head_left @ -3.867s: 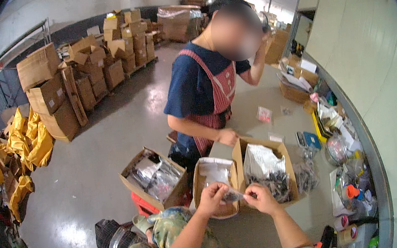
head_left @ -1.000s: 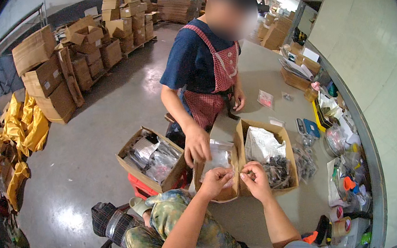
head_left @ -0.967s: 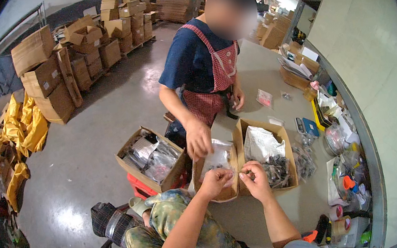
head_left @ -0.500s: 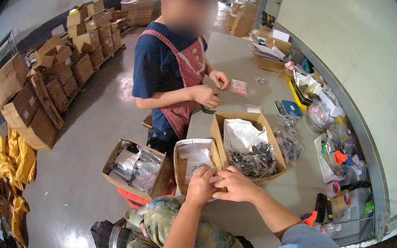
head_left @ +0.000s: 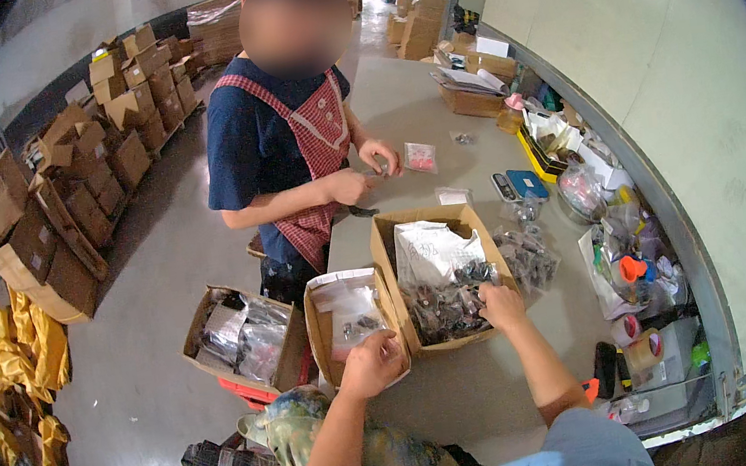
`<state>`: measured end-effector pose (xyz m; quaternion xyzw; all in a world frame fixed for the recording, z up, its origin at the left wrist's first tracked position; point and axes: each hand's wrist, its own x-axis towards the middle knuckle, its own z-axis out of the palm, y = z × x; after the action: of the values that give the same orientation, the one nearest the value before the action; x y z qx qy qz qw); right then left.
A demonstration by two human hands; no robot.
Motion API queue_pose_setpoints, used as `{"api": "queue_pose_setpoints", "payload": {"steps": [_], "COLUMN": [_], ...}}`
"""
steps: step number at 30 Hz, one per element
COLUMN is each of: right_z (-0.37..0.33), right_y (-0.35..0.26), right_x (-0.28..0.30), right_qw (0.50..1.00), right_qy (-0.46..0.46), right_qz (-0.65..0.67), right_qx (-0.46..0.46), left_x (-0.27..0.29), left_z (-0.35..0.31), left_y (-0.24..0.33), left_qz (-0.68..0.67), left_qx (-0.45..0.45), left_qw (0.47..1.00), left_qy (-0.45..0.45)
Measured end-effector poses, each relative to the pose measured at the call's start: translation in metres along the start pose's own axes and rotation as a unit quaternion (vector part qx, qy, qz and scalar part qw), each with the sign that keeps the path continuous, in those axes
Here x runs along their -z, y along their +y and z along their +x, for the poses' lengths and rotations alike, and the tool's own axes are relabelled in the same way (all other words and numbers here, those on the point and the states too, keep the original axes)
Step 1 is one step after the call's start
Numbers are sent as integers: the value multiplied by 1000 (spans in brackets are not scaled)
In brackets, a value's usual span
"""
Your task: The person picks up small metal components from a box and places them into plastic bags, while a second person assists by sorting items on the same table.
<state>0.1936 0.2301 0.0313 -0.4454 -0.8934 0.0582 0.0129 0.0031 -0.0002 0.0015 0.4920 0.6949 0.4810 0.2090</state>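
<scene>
My left hand [head_left: 372, 364] is closed over the near end of a small carton [head_left: 314, 336] lined with clear plastic bags [head_left: 351, 306]; whatever its curled fingers hold is hidden. At the right side of a larger carton [head_left: 384, 248], my right hand [head_left: 499, 307] reaches in with its fingers pinched among small black parts [head_left: 443, 306]. What those fingertips grip is too small to make out. A crumpled white bag [head_left: 436, 253] lies on top at the far end of that carton.
A third carton [head_left: 290, 355] of clear bags sits to the left on a red support. Across the table [head_left: 385, 101] stands a co-worker in a checked apron [head_left: 309, 129], handling something small. A blue scale [head_left: 525, 184], bagged parts [head_left: 529, 256] and tape rolls [head_left: 644, 351] lie to the right.
My hands were together over the small carton; now they are apart. The right hand has moved right into the larger carton, while the left stays by the small one. The view has shifted.
</scene>
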Motion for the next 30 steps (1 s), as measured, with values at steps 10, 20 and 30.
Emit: {"api": "queue_pose_setpoints", "payload": {"steps": [10, 20, 30], "right_z": [46, 225, 235], "right_y": [14, 27, 8], "right_x": [6, -29, -49], "right_qw": [720, 982, 965], "right_qy": [124, 118, -233], "right_qz": [680, 130, -115], "right_qx": [-62, 75, -15], "left_x": [-3, -6, -25], "left_z": [-3, 18, 25], "left_y": [-18, -5, -53], "left_qz": [-61, -9, 34], "left_qx": [26, 59, -14], "left_qw": [998, 998, 999], "left_qy": [5, -8, 0]}}
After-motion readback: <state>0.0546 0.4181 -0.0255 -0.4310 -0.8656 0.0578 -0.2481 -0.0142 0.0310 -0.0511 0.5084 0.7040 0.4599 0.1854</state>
